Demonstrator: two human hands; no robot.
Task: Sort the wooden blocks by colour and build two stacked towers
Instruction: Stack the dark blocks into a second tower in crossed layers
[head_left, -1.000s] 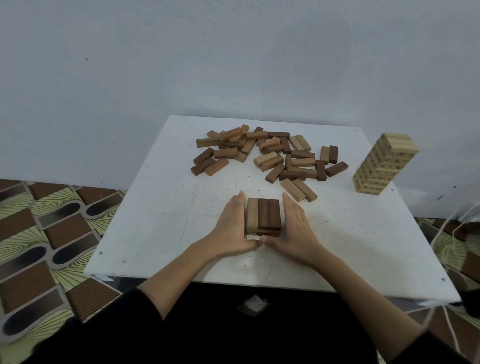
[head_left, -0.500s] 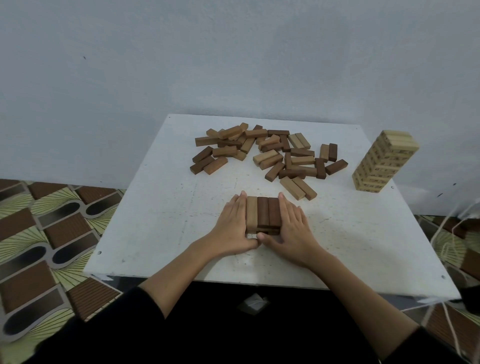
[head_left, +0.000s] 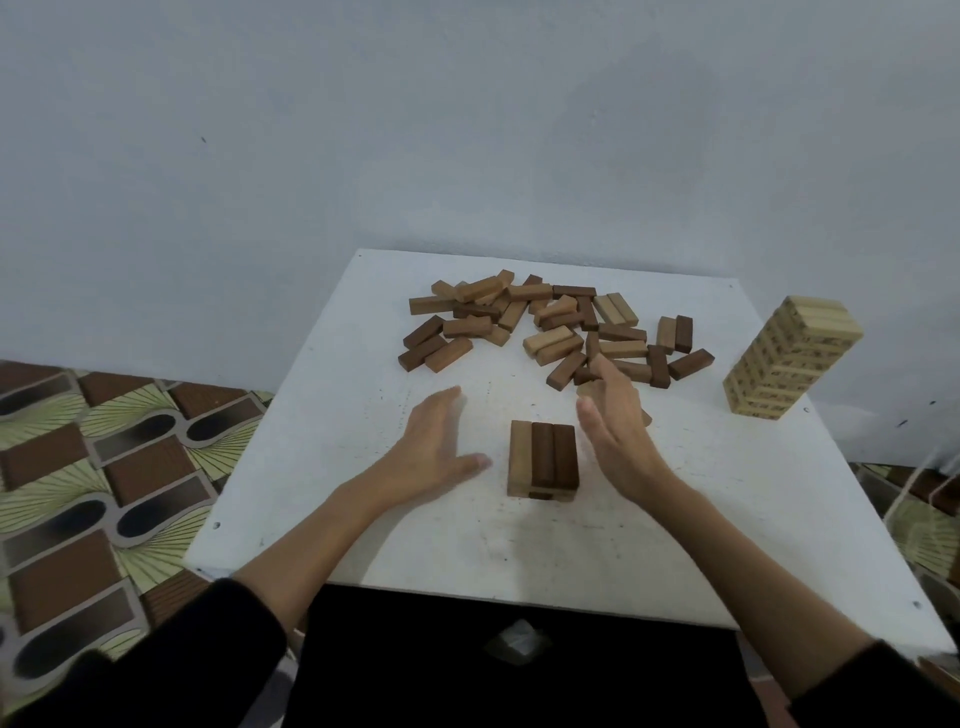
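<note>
Fingers of left hand (head_left: 434, 449) and right hand (head_left: 615, 431) are seen straight and loosely spread, nothing gripped, w/ the small dark stack (head_left: 543, 460) standing free between them on the white table (head_left: 332, 519). Stack's top blocks are laid w/ long axis running near-to-far. Loose block pile (head_left: 550, 327) lies far of both hands; right hand is judged nearer, its fingertips reaching the pile's near edge. Finished pale tower (head_left: 792, 356) is seen at far right.

White table (head_left: 322, 467), patterned floor (head_left: 93, 467), grey wall (head_left: 363, 130).
</note>
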